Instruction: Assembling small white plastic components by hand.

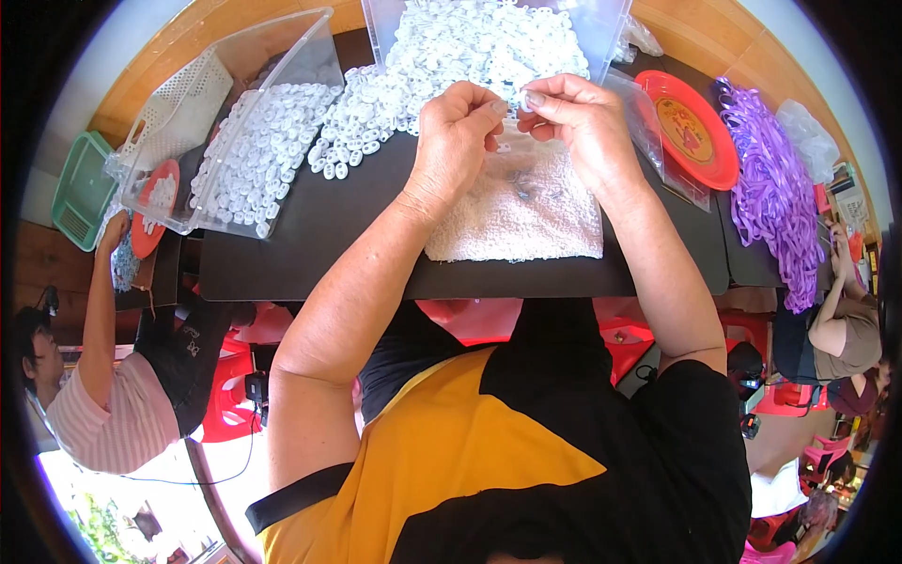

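Note:
Both my hands are raised over a pale pink towel (526, 226) on the dark table. My right hand (584, 117) pinches a small white oval plastic piece (524, 101) between thumb and fingers. Just left of it, my left hand (453, 132) has its thumb and fingers pressed together; whether anything lies between them is too small to tell. A loose heap of similar white oval pieces with holes (346, 141) spreads beyond my left hand. Past both hands, more pieces (479, 38) fill a clear plastic bin (603, 38).
To the left, a clear bin (305, 56) lies tilted with white pieces spilling out. A red plate (725, 164) and a pile of purple straps (770, 188) lie to the right. Co-workers sit at the far left (113, 404) and far right (846, 329). A green basket (80, 188) stands at left.

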Tool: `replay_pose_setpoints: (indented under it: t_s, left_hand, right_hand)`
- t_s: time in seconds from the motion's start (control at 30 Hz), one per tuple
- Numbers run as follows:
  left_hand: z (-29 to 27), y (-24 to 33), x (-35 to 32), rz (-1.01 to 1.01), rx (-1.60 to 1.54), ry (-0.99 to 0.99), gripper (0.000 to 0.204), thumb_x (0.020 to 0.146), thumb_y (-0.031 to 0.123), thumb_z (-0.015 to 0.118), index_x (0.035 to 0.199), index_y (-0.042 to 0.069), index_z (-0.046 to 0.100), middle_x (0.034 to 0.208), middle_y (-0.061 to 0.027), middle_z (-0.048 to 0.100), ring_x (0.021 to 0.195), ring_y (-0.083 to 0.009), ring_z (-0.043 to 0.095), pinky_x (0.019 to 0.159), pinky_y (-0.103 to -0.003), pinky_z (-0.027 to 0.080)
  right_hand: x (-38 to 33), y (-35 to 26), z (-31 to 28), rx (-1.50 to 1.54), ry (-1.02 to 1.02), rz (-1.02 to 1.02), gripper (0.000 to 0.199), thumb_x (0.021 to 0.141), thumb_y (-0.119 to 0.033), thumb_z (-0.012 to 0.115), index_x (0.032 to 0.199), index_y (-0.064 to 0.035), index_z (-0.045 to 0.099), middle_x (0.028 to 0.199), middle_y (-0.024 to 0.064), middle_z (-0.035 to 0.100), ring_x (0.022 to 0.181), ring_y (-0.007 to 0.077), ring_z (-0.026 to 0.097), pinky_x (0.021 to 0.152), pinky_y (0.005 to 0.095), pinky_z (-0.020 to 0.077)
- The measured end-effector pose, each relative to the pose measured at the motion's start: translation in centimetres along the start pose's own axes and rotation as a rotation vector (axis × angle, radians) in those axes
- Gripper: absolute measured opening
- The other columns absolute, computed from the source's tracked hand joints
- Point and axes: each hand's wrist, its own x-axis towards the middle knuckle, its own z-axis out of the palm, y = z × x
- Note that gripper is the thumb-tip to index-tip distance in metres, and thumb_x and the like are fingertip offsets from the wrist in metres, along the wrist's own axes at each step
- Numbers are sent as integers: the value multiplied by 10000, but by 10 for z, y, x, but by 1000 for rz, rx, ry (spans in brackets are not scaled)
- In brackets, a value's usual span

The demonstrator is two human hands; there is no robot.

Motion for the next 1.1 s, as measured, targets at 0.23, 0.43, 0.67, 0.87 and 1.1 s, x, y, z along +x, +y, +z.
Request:
replay_pose_setpoints:
  t_s: [0.23,0.43,0.67,0.87,1.1]
  left_hand:
    - [1,0,0,-5,6,0,138,906,138,596,885,3,609,715,-16,577,592,-76,514,503,-214,404]
    - [-1,-1,1,34,94,26,127,905,124,585,873,4,610,709,-11,573,590,-71,501,505,-214,400]
    - [2,-4,1,35,148,45,113,900,111,590,872,3,608,703,-9,569,586,-69,497,495,-215,394]
    - [4,-7,1,21,31,69,116,908,117,597,871,8,608,697,-15,574,576,-75,514,473,-218,397]
    - [6,-8,1,19,4,69,123,892,109,608,866,-11,600,684,-25,572,571,-82,513,494,-233,417]
  right_hand:
    - [1,2,0,-15,6,-18,130,868,-73,627,964,4,671,847,81,685,737,151,663,677,262,503]
    - [-4,-3,6,-107,10,-51,126,868,-78,628,954,3,674,836,81,686,731,142,658,671,258,500]
    - [0,5,1,3,-12,2,124,864,-69,632,947,11,675,826,87,683,723,152,656,666,261,502]
    - [-1,5,3,10,-7,16,137,889,-71,616,992,11,655,875,65,666,796,155,647,709,266,498]
    - [0,5,5,76,42,22,103,859,-72,649,924,4,674,822,78,676,708,155,654,657,263,502]
